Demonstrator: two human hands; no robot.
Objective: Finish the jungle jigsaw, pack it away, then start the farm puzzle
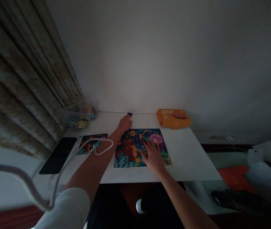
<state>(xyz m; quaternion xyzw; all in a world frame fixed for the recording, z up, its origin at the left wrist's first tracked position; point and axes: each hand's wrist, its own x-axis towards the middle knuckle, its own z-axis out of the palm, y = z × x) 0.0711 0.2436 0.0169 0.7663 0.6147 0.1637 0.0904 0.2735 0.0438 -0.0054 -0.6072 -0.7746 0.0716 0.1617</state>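
A colourful jigsaw puzzle [132, 149] with jungle plants and animals lies flat in the middle of the white table [188, 159]. My right hand [152, 156] rests on its right part with the fingers spread. My left hand [125, 123] is at the far side of the table, beyond the puzzle, with its fingers bunched. Just past those fingers, a small dark blue object [130, 114] sits at the far table edge. To the left lies a smaller picture sheet [91, 143] in similar colours, partly crossed by a white cable [102, 147] looped around my left wrist.
An orange cardboard box [173, 118] stands at the far right of the table. A clear plastic bag of small pieces [78, 117] sits at the far left corner, by a draped curtain [23, 79]. A black phone or tablet [58, 155] lies at the left edge. A wall runs behind the table.
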